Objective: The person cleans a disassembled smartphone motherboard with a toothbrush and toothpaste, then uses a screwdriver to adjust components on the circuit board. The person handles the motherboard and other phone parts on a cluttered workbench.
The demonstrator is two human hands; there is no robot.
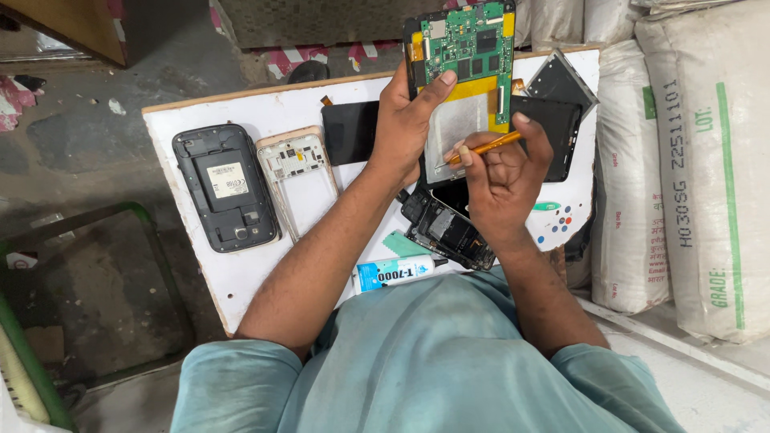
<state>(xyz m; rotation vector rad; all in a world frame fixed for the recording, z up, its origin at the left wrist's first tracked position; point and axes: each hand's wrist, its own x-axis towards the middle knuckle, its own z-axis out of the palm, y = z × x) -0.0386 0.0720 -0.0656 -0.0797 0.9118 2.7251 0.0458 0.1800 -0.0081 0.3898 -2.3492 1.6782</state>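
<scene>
A white board (265,104) rests over a grimy floor beside stacked sacks. At upper centre the left hand (405,120) grips an opened tablet with green circuit board (465,72), long axis upright. The right hand (501,172), just below-right, pinches an orange-handled screwdriver (485,147) pointing left onto it.

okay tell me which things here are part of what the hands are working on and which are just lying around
In hand:
left hand holding the opened tablet upright
right hand holding the orange tool, tip at the tablet's metal panel

Lying about:
dark phone shell
white phone frame
glue tube
opened phone
white board
sacks
</scene>
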